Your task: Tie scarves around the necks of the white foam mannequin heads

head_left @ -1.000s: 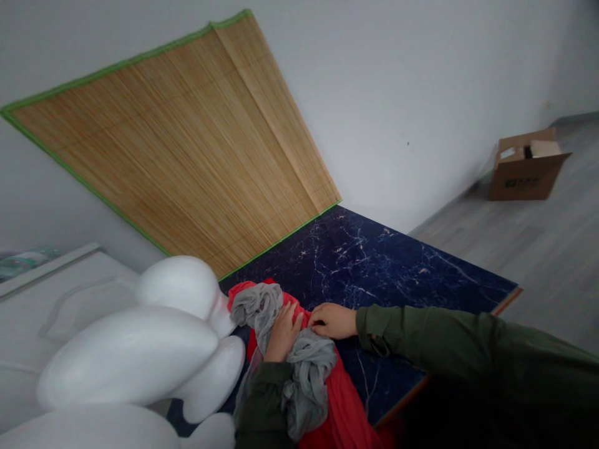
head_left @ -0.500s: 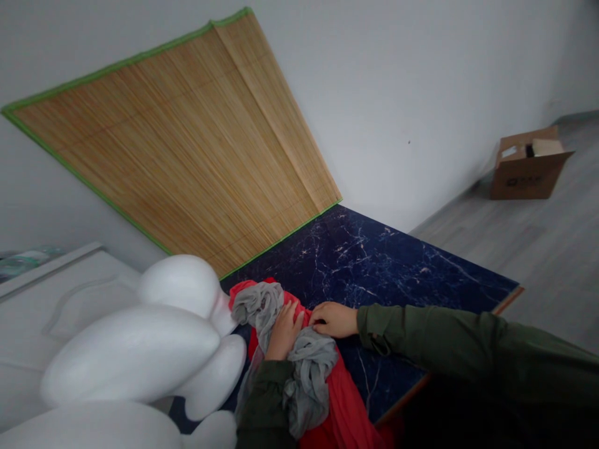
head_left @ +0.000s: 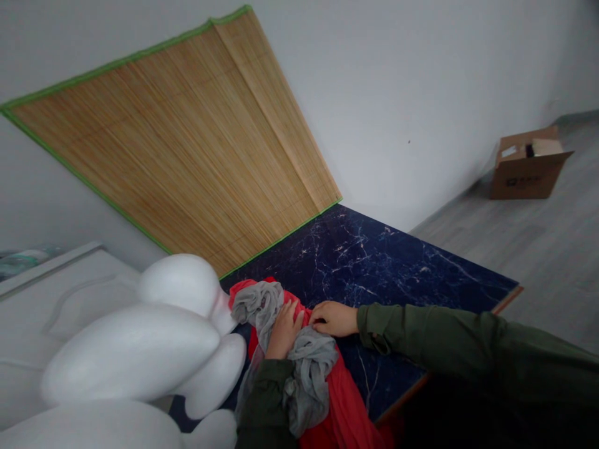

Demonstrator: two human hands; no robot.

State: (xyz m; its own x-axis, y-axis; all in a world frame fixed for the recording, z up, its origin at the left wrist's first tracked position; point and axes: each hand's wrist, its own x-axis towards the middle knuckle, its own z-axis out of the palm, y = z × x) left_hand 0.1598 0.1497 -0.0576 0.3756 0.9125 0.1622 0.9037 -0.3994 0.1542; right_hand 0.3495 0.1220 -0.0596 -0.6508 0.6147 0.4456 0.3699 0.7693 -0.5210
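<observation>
A crumpled grey scarf (head_left: pixel 311 362) and red cloth (head_left: pixel 349 399) lie bunched together on a dark blue marbled table (head_left: pixel 388 262). My left hand (head_left: pixel 283 327) rests on the bundle where red shows between two grey bunches, fingers stretched out and the thumb apart. Just to its right, my right hand (head_left: pixel 334 318) comes in from the side with fingers curled down in a pinch at the red cloth. Its fingertips are partly hidden by the fabric folds. Both arms wear dark green sleeves.
White mannequin-like rounded forms (head_left: pixel 135 355) crowd the left side, close to my left arm. A bamboo mat (head_left: pixel 187 143) with green edging leans on the wall behind the table. On the grey floor at right stands an open cardboard box (head_left: pixel 526 174).
</observation>
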